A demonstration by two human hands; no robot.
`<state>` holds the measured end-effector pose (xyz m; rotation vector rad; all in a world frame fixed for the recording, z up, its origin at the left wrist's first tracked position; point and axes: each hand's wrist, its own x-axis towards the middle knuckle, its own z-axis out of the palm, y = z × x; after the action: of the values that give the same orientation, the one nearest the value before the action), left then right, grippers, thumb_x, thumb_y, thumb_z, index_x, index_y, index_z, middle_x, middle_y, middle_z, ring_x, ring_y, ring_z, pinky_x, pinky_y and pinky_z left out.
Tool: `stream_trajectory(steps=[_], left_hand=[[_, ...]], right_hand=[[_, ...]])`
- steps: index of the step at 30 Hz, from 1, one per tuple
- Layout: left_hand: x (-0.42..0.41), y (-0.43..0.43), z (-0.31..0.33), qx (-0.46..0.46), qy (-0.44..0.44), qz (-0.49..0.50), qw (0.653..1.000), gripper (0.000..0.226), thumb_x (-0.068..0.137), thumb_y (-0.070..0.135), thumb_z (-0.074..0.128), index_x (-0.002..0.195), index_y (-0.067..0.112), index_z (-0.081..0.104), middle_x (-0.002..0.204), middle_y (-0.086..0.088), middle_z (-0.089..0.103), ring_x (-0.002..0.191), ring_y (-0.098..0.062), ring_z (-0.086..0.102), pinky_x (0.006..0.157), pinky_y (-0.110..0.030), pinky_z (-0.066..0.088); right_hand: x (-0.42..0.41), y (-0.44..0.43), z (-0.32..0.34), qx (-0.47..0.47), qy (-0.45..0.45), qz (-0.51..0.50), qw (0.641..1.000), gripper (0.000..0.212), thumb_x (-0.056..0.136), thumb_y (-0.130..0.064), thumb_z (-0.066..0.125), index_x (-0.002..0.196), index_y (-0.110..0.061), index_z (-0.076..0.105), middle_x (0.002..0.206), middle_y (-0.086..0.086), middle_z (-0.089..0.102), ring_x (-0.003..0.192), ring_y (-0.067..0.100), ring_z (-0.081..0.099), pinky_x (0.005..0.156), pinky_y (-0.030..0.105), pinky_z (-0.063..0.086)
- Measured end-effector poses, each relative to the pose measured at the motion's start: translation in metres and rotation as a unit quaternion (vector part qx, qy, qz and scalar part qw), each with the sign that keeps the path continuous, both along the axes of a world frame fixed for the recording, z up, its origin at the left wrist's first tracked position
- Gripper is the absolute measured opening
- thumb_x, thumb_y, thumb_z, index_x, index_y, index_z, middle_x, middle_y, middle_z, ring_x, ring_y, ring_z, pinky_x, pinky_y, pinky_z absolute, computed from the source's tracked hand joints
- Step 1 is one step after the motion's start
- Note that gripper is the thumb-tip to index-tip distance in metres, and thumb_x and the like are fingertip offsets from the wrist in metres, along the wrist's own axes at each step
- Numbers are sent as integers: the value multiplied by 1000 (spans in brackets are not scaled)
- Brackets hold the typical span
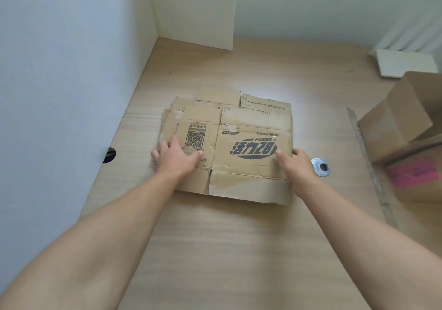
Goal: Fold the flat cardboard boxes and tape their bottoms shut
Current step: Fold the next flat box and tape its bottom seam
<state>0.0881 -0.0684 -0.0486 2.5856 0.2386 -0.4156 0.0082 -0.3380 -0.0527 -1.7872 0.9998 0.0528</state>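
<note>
My left hand [175, 158] lies on the left part of the flattened brown cardboard box printed with a dark logo [248, 147]. Its thumb is flat on top and its fingers are spread out to the left edge (whether they hook under it, I cannot tell). My right hand [297, 166] grips the same box's right edge, thumb pressed on the printed face and fingers curled round the side. The box lies flat on a pile of other flattened brown cardboard [265, 105], in the middle of the pale wooden table [215, 238]. Just right of my right hand sits a round silver cable grommet [320, 167]. Beyond a long thin grey strip [368, 163], an opened brown carton [394, 118] stands at the table's right side.
</note>
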Motion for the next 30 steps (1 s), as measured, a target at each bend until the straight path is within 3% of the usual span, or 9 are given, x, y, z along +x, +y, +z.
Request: stream_trajectory(steps=[2,5,8,10,13,16,23,27,30], left_hand=[[-14,1,4,-53,12,34,998,99,77,65,69,154,21,25,154,-15,24,143,-38,21,116,-44,22],[-46,-3,12,-123,22,51,991,98,74,64,74,152,23,31,151,-12,33,141,-30,33,116,-43,29],[-90,-17,32,-295,25,29,955,65,73,54,81,125,25,56,129,5,62,117,-9,59,98,-29,45],[-123,-29,52,-374,29,-12,927,74,70,51,84,132,27,52,129,12,63,119,-6,59,98,-27,44],[-175,-47,80,-378,32,-93,921,121,60,56,85,156,37,13,151,18,37,137,-2,40,113,-32,34],[-232,-59,101,-363,41,-157,917,133,54,54,88,153,49,0,148,32,30,132,17,33,110,-30,32],[-344,-72,102,-307,1,-229,924,116,65,29,79,152,53,5,152,37,23,137,12,30,99,-27,45],[-392,-61,83,-320,-60,-201,924,105,65,37,79,150,50,18,152,30,29,138,5,34,101,-34,49],[-417,-55,75,-371,-93,-132,915,93,61,42,82,134,66,31,143,28,41,133,-2,44,99,-38,50]], right_hand=[[-18,-6,-1,95,-40,-16,994,30,95,-36,62,122,-25,52,123,0,66,98,16,65,90,39,53],[-54,-19,-1,207,-85,-22,974,25,100,-27,58,125,-25,54,112,-2,73,94,18,71,81,38,57],[-99,-36,4,257,-156,4,954,25,104,-20,50,128,-22,53,109,-4,75,96,15,72,74,30,56],[-133,-47,12,251,-189,31,949,27,103,-20,50,130,-24,51,110,-6,74,103,15,69,76,28,55],[-183,-67,33,239,-227,71,941,43,96,-28,62,134,-39,47,120,-9,69,109,12,66,78,37,53],[-233,-85,57,233,-248,118,933,62,82,-40,73,136,-50,44,132,-11,62,115,11,63,82,44,51],[-342,-115,75,195,-292,144,925,74,70,-46,78,136,-37,45,128,0,66,116,21,64,92,40,52],[-386,-111,74,144,-272,214,927,70,68,-48,78,132,-47,48,122,-14,67,111,13,66,84,22,54],[-407,-102,68,103,-262,254,926,72,70,-59,78,135,-48,49,134,-9,61,125,13,58,99,40,52]])
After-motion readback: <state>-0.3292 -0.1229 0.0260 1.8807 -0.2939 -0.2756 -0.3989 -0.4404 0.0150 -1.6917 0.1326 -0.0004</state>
